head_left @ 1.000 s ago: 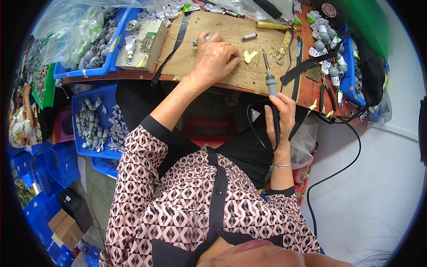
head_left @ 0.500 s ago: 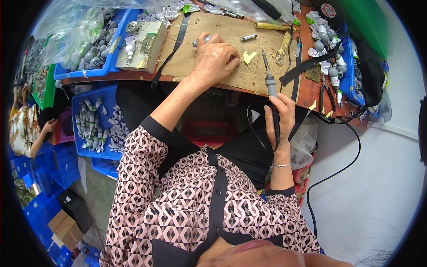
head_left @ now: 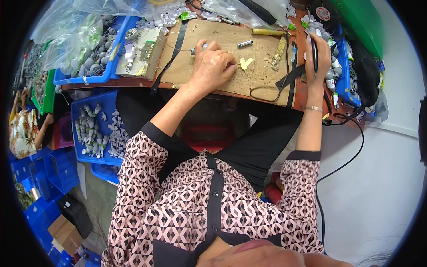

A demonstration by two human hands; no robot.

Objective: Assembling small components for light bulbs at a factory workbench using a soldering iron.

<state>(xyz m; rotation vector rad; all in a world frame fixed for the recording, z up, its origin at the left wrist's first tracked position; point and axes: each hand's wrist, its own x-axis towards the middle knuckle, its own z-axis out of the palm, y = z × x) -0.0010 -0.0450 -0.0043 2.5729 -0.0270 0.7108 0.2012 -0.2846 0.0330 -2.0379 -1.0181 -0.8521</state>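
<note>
On the cardboard mat (head_left: 178,71), my left hand (head_left: 212,66) is closed around a small grey bulb with a metal end (head_left: 193,51), mostly covered by the fingers. A small metal-ended cylinder (head_left: 244,44) and pale yellow scraps (head_left: 245,63) lie to its right. Over the bench's right end, my right hand (head_left: 319,60) grips a soldering iron (head_left: 316,55) by its dark handle; the iron's tip is hidden from view. Grey and white bulbs (head_left: 331,82) lie close beside that hand, next to a blue bin.
A white box with a circuit board (head_left: 149,49) stands left of the mat, near a blue bin of grey bulbs (head_left: 113,66). Below sits a blue tray (head_left: 81,149) of bulbs and parts. The iron's black cable (head_left: 344,167) hangs at right. Another person (head_left: 26,129) is at far left.
My right hand has carried the soldering iron from the bench's front edge up and right to the bulbs. The left hand has barely moved, still on the bulb.
</note>
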